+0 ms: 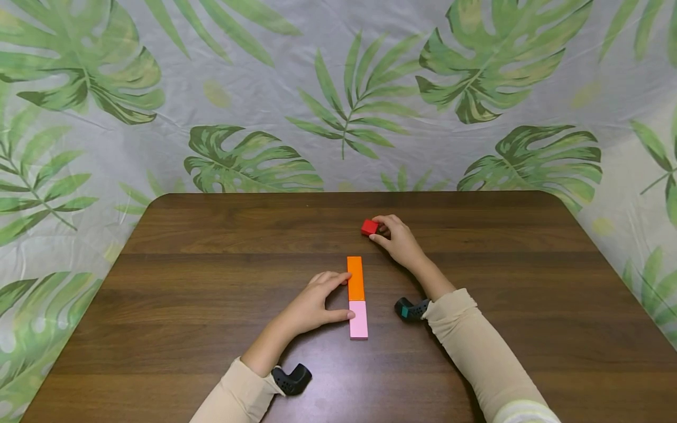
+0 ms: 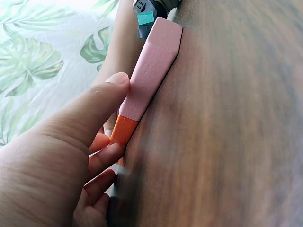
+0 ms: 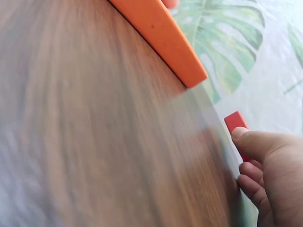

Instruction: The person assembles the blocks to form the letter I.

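Note:
An orange block (image 1: 356, 278) and a pink block (image 1: 358, 321) lie end to end in one straight line on the table. My left hand (image 1: 312, 302) rests beside them, its thumb touching the pink block's left side and its index finger at the orange block. The left wrist view shows the pink block (image 2: 154, 66) nearer, with the orange block (image 2: 124, 130) behind it. Farther back, my right hand (image 1: 403, 242) pinches a small red block (image 1: 369, 227) between thumb and fingers. In the right wrist view the thumb lies across the red block (image 3: 235, 121), covering part of it.
The brown wooden table (image 1: 211, 235) has rounded far corners. Behind it hangs a pale cloth with green leaf prints (image 1: 349, 117). Dark wrist-worn devices, the left one (image 1: 292, 379) and the right one (image 1: 411, 309), sit at the sleeve cuffs.

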Demonstrator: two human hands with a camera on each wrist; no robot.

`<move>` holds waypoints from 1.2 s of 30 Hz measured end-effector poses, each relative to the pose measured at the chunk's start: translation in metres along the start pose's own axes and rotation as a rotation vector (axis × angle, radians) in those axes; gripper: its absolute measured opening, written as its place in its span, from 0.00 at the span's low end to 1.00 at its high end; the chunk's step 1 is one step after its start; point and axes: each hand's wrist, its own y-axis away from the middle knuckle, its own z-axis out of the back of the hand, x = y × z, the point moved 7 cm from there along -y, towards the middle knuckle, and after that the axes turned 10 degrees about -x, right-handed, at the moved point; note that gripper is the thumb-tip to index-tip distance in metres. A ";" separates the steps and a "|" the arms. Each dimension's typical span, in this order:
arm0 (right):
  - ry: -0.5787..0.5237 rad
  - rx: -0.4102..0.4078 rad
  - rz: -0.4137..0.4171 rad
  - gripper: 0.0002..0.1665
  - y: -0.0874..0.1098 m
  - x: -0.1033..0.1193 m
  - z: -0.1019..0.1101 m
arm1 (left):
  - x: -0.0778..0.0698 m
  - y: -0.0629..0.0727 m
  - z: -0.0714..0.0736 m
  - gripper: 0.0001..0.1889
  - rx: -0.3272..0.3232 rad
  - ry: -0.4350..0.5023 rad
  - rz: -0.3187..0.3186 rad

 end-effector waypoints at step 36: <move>-0.016 0.110 0.148 0.23 0.009 0.024 -0.021 | -0.001 0.000 0.001 0.39 0.005 0.001 0.004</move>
